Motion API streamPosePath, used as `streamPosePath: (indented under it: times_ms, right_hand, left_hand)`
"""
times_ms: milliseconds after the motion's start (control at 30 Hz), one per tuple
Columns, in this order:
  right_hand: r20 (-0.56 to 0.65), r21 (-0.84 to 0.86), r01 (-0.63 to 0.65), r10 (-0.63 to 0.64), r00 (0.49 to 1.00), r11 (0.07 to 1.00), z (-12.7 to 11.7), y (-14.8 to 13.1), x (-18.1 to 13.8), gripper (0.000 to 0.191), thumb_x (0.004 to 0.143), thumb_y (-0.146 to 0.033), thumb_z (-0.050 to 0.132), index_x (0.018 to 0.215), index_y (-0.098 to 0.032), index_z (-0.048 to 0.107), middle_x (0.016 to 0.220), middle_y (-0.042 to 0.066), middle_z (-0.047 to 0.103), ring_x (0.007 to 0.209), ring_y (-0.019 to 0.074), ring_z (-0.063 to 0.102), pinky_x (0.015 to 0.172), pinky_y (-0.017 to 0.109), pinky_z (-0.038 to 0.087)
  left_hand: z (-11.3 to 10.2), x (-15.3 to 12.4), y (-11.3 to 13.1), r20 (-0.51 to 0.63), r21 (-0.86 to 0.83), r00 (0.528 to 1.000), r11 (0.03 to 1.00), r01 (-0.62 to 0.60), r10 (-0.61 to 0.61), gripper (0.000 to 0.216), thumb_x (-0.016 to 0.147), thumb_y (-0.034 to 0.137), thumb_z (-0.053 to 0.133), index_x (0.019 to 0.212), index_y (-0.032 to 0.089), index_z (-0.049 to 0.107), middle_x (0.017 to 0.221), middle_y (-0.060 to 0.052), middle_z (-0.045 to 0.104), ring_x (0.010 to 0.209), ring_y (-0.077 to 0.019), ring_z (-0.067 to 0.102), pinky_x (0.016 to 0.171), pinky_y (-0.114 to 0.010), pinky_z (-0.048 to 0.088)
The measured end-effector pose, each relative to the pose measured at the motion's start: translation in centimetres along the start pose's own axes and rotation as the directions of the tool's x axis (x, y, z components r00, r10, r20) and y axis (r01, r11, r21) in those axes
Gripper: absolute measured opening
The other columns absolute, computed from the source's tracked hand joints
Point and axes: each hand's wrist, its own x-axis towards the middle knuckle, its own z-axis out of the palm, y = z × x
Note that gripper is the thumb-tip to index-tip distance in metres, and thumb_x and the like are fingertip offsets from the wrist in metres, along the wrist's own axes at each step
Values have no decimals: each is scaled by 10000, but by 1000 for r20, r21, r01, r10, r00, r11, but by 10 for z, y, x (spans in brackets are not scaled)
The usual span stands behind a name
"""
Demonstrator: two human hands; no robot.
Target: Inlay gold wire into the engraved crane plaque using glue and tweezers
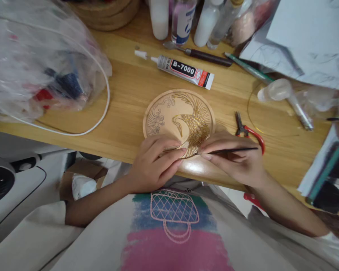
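Note:
A round wooden board (164, 128) lies near the table's front edge. It carries a crane design: the bird's body and wing are filled with gold wire, while the left part shows only drawn lines. My left hand (158, 162) is closed over the board's lower left rim, fingers bent and pressed on its surface. Between finger and thumb, my right hand (234, 158) pinches a thin dark pointed tool (237, 149). The tool's tip meets the board's lower edge close to my left fingertips. My hands cover part of the lower rim.
Above the board lie a B-7000 glue tube (183, 70) and a dark-handled spatula (206, 56). Red-handled pliers (247, 130) and a loose wire (251, 116) are at right. Bottles (183, 22) stand behind; a plastic bag (45, 64) and white cable (109, 90) occupy the left.

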Motion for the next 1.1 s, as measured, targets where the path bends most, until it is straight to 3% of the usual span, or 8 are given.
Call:
streamPosePath:
  times_ms: [133, 267, 333, 467, 667, 800, 933, 1100]
  right_hand:
    - [-6, 141, -25, 26, 1000, 990, -5, -9, 1, 172, 819, -108, 697, 929, -225, 759, 857, 38, 762, 801, 167, 705, 730, 316, 577]
    - [-38, 172, 82, -77, 996, 982, -11, -24, 5, 220, 809, -69, 697, 959, -219, 758, 867, 31, 767, 805, 148, 702, 748, 294, 573]
    - [-54, 143, 134, -128, 990, 980, -13, -32, 7, 213, 813, -71, 695, 957, -216, 756, 846, 29, 767, 782, 143, 700, 733, 287, 570]
    - [-55, 21, 202, -200, 978, 979, -14, -47, 9, 178, 826, -83, 681, 938, -206, 747, 832, 36, 768, 742, 138, 701, 699, 283, 555]
    - [-21, -226, 302, -315, 949, 926, -1, -71, 2, 196, 831, -88, 664, 980, -201, 723, 876, 44, 769, 771, 158, 712, 701, 327, 518]
    - [-29, -313, 333, -359, 933, 890, 16, -83, -3, 214, 823, -76, 668, 1010, -167, 721, 898, 66, 766, 798, 161, 717, 710, 317, 529]
    - [-264, -338, 238, -334, 905, 910, 33, -82, -9, 247, 812, -74, 674, 997, -223, 742, 891, 34, 773, 824, 156, 722, 755, 287, 574]
    - [-579, -287, 72, -232, 782, 955, 48, -61, -20, 183, 793, -118, 721, 889, -269, 760, 857, 12, 777, 813, 164, 729, 743, 284, 608]
  left_hand:
    - [-15, 18, 8, 192, -354, 948, 883, 310, -256, 155, 910, 169, 567, 1016, 200, 676, 1006, -35, 715, 944, -136, 669, 858, -276, 540]
    - [-24, 43, 16, 584, -617, 712, 356, 702, -390, 120, 877, 240, 600, 904, 215, 715, 842, 4, 743, 815, -134, 701, 751, -251, 555]
    - [-25, 51, 18, 703, -634, 627, 105, 767, -336, 117, 860, 256, 617, 863, 213, 726, 773, 10, 740, 752, -125, 697, 729, -249, 553]
    - [-25, 55, 21, 736, -667, 618, -138, 733, -274, 111, 812, 289, 700, 775, 191, 734, 716, 16, 725, 671, -85, 656, 689, -206, 520]
    - [-32, 47, 23, 745, -663, 627, -145, 735, -226, 107, 757, 227, 753, 671, 174, 721, 615, 38, 680, 569, -40, 587, 607, -154, 457]
    - [-39, 33, 17, 733, -673, 628, -144, 725, -263, 254, 644, 344, 850, 607, 141, 702, 545, 9, 640, 509, -57, 544, 548, -180, 420]
    - [-52, 19, 2, 664, -708, 572, -157, 689, -482, 440, 426, 442, 936, 537, 129, 648, 509, 8, 587, 492, -64, 513, 525, -193, 411]
    - [-81, -17, -26, 501, -770, 559, -45, 637, -661, 567, 337, 518, 941, 525, 149, 553, 526, 53, 509, 499, -36, 451, 507, -167, 384]
